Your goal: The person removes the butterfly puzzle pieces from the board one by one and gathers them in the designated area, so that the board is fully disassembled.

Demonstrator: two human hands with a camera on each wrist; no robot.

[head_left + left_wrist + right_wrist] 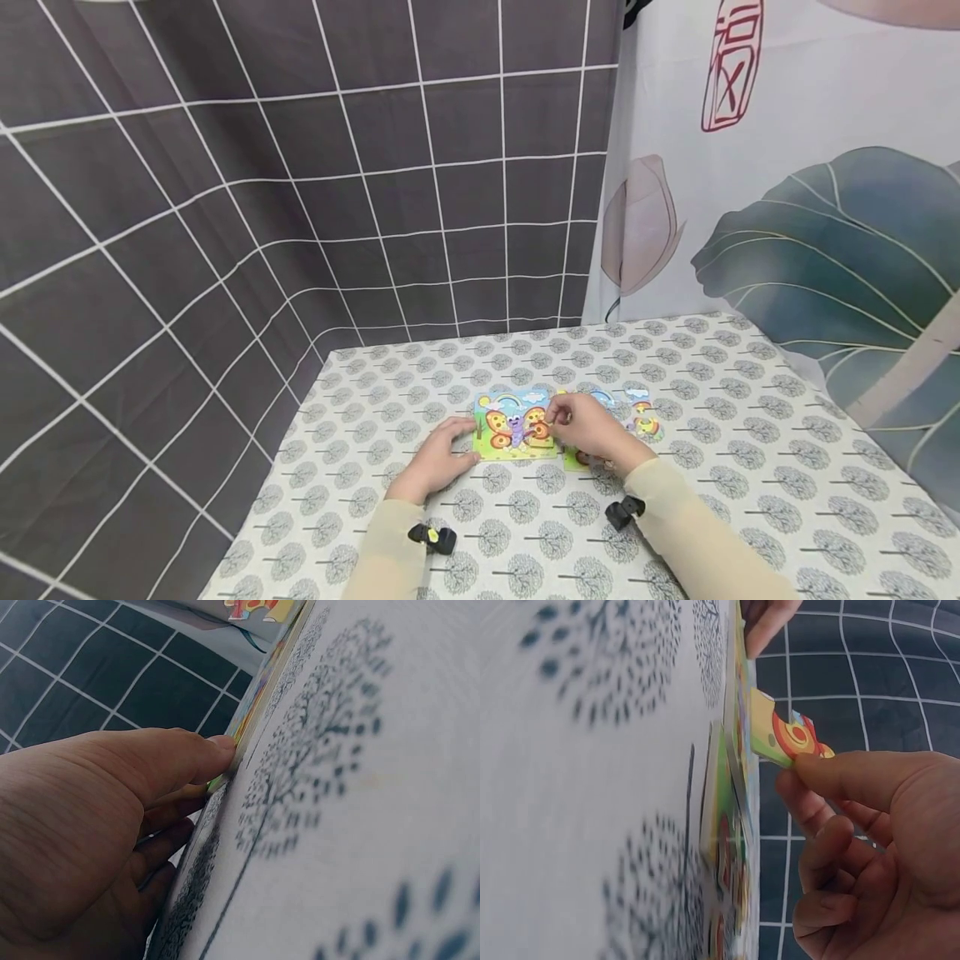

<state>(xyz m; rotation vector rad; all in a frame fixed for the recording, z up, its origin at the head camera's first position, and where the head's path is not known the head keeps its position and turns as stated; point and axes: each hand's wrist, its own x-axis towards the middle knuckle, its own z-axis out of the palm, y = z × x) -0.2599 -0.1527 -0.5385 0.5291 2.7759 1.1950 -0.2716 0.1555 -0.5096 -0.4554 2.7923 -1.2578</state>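
A butterfly jigsaw puzzle (497,451) lies flat on the table, with a purple-bodied butterfly, a rainbow and grass on it. At its left edge rests my left hand (437,457), the thumb and fingertips touching the border with fingers fairly straight. My right hand (588,427) is over the puzzle's right side. Between thumb and forefinger it pinches a puzzle piece (787,736), yellow and green with a red-orange ring pattern. In the right wrist view the piece is held tilted above the board, while the other fingers are loosely curled.
Right of the puzzle, partly under my right hand, lie more colourful puzzle parts (643,421). A tree-print cloth covers the table (517,525). Behind it hangs a dark grid curtain (465,200), and a white curtain with leaves (832,250) hangs on the right.
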